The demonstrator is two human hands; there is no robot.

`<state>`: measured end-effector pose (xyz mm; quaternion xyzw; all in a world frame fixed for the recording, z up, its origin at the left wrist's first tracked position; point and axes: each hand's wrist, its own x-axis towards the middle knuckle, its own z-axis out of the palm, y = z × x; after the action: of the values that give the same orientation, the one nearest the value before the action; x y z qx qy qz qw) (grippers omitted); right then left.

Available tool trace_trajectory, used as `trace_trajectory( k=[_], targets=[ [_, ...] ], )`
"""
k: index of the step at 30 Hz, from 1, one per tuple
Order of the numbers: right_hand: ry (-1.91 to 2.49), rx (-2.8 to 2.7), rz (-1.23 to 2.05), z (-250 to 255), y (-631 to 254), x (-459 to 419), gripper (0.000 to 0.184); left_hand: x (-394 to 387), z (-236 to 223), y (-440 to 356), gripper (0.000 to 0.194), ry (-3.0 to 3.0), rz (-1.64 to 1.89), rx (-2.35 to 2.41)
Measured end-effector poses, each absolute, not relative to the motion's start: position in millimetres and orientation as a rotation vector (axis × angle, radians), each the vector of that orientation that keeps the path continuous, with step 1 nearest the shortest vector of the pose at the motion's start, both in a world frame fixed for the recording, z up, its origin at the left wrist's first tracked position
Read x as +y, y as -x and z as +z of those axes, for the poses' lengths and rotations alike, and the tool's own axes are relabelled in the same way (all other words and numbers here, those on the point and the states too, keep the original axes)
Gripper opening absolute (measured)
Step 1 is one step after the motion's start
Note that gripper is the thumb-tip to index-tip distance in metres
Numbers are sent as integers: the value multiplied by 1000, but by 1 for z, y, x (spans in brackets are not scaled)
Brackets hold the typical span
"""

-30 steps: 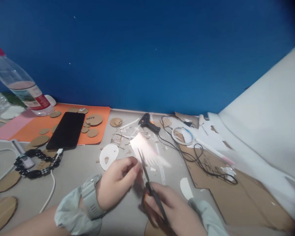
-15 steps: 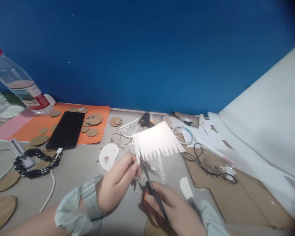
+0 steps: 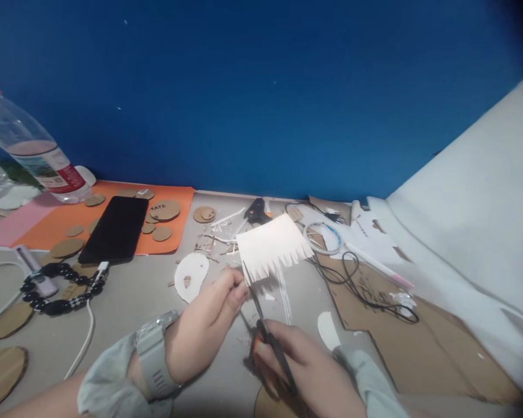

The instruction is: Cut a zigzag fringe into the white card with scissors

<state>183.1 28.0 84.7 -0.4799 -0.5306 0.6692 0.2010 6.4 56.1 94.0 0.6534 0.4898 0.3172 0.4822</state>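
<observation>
My left hand (image 3: pixel 209 325) pinches the corner of a white paper piece (image 3: pixel 272 247) with a jagged, zigzag-cut lower edge, holding it up above the grey table (image 3: pixel 135 302). My right hand (image 3: pixel 300 366) grips black scissors (image 3: pixel 265 331) with orange-lined handles; the blades point up at the paper's left corner, right beside my left fingertips. A grey watch sits on my left wrist. Both sleeves are pale grey-green.
A black phone (image 3: pixel 115 229) lies on an orange sheet (image 3: pixel 174 197) among several cardboard discs. A plastic bottle (image 3: pixel 30 154) stands at far left, black beads (image 3: pixel 56 290) near it. A glue gun (image 3: pixel 257 210), black cable (image 3: pixel 353 278), tape ring (image 3: pixel 325 239), brown cardboard (image 3: pixel 401 342) and white sheet (image 3: pixel 475 215) lie right.
The paper piece, blurred and flat a second ago, has turned to face me and now sits slightly lower and smaller. My hands and scissors have barely shifted.
</observation>
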Motion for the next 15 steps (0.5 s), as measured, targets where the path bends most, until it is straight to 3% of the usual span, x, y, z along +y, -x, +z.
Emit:
trace_trajectory(
  k=[15],
  targets=[
    [1227, -1448, 1923, 88, -184, 33, 55, 60, 106, -5, 23, -1478, 699, 1203]
  ],
)
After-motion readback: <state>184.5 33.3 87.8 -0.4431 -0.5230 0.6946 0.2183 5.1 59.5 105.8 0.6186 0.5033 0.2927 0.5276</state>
